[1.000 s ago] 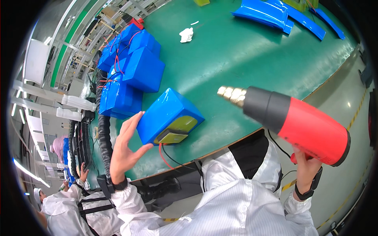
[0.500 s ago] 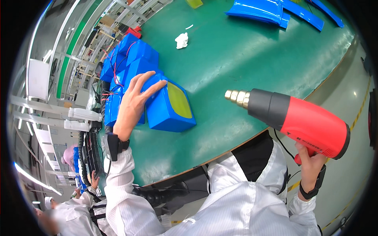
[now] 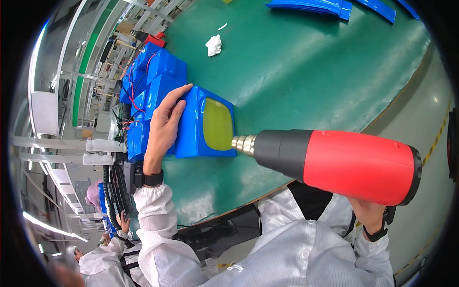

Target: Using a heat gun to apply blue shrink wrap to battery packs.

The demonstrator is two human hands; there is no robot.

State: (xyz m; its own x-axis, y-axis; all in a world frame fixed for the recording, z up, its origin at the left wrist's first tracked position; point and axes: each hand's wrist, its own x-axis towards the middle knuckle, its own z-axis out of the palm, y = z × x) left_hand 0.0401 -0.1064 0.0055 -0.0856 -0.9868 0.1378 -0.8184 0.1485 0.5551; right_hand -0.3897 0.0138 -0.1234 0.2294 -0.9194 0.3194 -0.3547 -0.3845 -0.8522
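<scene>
My right hand (image 3: 367,210) is closed round the grip of a red and black heat gun (image 3: 356,162); the grip itself is hidden under the body. Its stepped metal nozzle (image 3: 244,144) points left, at the lower right edge of a blue-wrapped battery pack (image 3: 193,138). A yellow-green panel (image 3: 217,125) shows on the pack's right-hand face. Against the pack's left side my left hand (image 3: 165,125) is pressed, fingers together and reaching to its far corner, thumb bent, gripping it.
More blue packs (image 3: 165,67) with red and black wires crowd the table's left side. Crumpled white tissue (image 3: 213,45) lies on the green tabletop (image 3: 287,81). Flat blue wrap sleeves (image 3: 311,6) lie at the far edge. Another person (image 3: 103,260) works at lower left.
The heat gun has swung left and levelled, its nozzle now beside the pack. My left hand has slid from the pack's top to its left side, and the pack has turned slightly.
</scene>
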